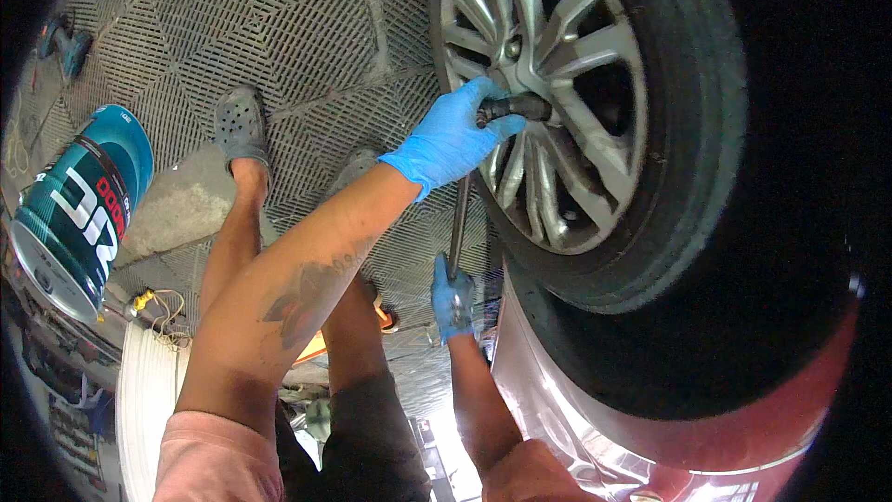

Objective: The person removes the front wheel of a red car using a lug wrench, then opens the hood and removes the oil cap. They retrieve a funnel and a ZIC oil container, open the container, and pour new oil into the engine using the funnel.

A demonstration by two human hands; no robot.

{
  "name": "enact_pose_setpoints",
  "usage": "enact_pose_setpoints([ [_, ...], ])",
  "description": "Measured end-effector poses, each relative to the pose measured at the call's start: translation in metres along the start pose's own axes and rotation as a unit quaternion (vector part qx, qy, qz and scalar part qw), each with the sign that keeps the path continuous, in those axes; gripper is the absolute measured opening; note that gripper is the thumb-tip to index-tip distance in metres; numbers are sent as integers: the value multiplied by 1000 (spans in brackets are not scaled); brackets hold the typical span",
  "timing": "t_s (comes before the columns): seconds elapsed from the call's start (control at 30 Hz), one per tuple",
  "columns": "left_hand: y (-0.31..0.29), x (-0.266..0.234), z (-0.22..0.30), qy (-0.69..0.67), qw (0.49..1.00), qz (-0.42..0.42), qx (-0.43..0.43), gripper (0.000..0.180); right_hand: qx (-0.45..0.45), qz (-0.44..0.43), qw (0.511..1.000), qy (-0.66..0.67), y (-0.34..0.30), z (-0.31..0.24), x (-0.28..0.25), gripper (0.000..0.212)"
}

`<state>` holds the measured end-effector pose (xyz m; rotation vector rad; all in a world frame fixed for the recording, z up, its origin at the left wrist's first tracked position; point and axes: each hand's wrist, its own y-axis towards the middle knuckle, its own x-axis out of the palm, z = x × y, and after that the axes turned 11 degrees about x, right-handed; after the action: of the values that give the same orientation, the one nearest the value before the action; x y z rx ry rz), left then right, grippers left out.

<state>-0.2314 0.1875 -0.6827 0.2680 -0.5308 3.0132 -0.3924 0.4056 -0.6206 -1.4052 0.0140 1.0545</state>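
Note:
A silver multi-spoke wheel (604, 149) with a black tyre (692, 130) is on a red car. My left hand (451, 139), in a blue glove, is closed round the head of a long-handled socket wrench (460, 223). The wrench's dark socket (528, 107) reaches into the wheel near its hub; the fastener under it is hidden. Lower down, my right hand (453, 299), also in a blue glove with dark smudges, grips the far end of the handle. The handle runs between my two hands, just beside the tyre.
Red bodywork (641, 446) curves below the tyre. A teal drum (88, 195) stands at the left, near a white ribbed object (144, 409) and a yellow connector with wire (142, 300). My grey clog (242, 121) rests on grid floor matting (297, 19). A blue-and-black tool (70, 45) lies far left.

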Motion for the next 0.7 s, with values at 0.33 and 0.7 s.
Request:
enact_pose_setpoints([
  [0.33,3,5,-4,-31,999,11,-40,31,-197,147,962,-122,58,22,44,42],
  [0.7,-3,10,-10,18,996,85,28,40,-330,246,911,25,103,48,86,24],
])
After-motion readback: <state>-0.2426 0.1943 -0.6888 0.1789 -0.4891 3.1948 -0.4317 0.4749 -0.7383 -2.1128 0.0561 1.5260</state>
